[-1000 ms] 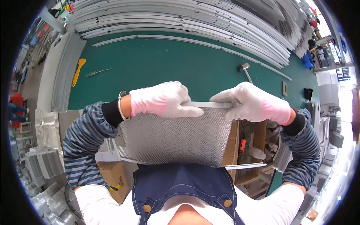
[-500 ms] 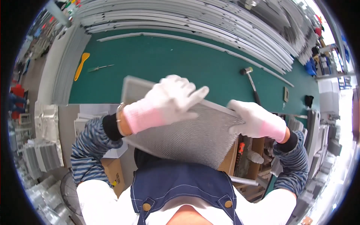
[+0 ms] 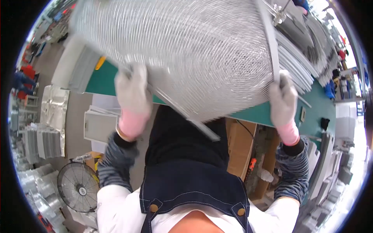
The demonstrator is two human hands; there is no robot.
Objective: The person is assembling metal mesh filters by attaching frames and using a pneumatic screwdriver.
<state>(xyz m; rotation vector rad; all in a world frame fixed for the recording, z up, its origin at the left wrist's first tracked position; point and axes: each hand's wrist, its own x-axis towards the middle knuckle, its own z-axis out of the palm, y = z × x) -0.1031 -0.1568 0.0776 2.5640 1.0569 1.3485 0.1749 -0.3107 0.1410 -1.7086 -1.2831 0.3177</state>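
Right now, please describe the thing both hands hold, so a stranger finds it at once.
Above the green workbench, a wide mesh panel fills the upper view. The left hand and right hand grip its framed edges. Unlike the stacked metal strips behind, it is perforated and lifted up.

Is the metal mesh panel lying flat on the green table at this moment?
No, both gloved hands, left hand and right hand, hold the mesh panel raised above the green table.

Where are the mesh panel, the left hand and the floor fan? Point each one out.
mesh panel (image 3: pixel 202 58), head view, middle of the mesh face
left hand (image 3: pixel 132 91), head view, back of the white glove
floor fan (image 3: pixel 77 186), head view, centre of the round grille
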